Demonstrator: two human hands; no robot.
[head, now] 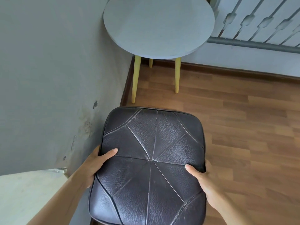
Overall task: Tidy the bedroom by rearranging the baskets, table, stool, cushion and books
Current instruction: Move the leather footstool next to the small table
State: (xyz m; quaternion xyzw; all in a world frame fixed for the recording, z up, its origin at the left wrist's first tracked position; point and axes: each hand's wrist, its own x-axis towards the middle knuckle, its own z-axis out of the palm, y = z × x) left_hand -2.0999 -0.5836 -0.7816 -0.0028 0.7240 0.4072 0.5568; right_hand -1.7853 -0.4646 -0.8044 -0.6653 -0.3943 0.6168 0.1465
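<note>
Dark leather stool [149, 164], lower centre of frame, clamped at its side edges by left hand [95, 164] and right hand [206, 184]. Padded top, probably yielding, slick; likely bulky, so side edges grip best.

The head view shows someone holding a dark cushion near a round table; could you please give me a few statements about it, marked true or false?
1. Both hands grip the dark leather cushion, the left hand on one side and the right hand on the other. True.
2. A book lies on the round grey table. False: its top is bare.
3. The table has yellow legs. True.
4. The table stands in the middle of the room. False: it stands in the corner by the wall.
5. The floor is carpeted. False: it is wood-patterned planks.
</note>
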